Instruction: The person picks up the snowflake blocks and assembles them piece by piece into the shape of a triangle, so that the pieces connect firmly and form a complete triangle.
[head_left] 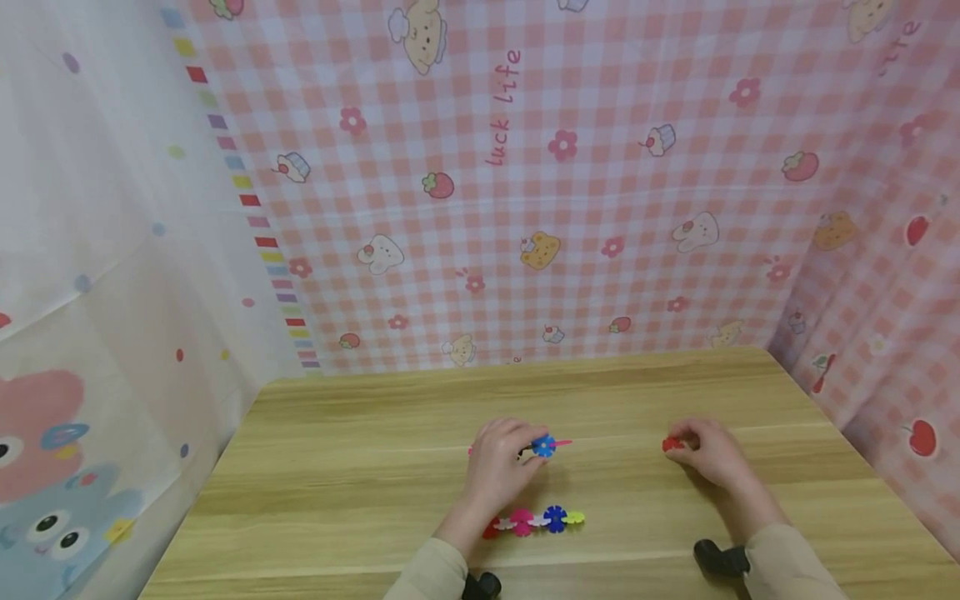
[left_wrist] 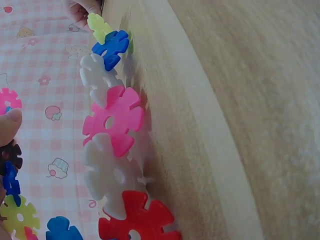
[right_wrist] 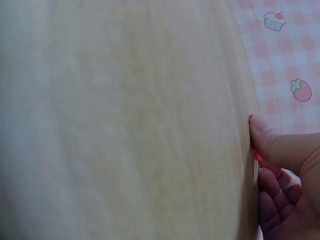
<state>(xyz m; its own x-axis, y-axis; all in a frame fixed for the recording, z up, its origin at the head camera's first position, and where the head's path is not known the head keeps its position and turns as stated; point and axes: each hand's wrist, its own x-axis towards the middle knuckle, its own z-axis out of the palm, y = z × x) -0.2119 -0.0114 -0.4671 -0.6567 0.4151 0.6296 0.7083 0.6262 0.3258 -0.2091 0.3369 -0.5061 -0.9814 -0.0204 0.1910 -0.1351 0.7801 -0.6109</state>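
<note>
My left hand [head_left: 498, 462] holds a linked row of plastic snowflake discs above the table; a blue disc [head_left: 544, 446] and a pink one stick out past its fingers. In the left wrist view, black [left_wrist: 12, 154], blue and yellow discs [left_wrist: 20, 218] of that row show by the thumb [left_wrist: 9, 125]. Farther right, my right hand [head_left: 708, 454] pinches a red snowflake disc [head_left: 672, 444] at the tabletop, mostly hidden by the fingers. A second joined row lies in front of the left hand, with red [left_wrist: 137, 220], white, pink [left_wrist: 116, 120], blue [left_wrist: 111, 49] and yellow discs.
The wood-grain table [head_left: 360, 467] runs back to a pink checked cloth [head_left: 480, 208]. White patterned cloth [head_left: 150, 250] hangs at the left, and more checked cloth at the right. Black camera mounts [head_left: 722, 558] sit at both wrists.
</note>
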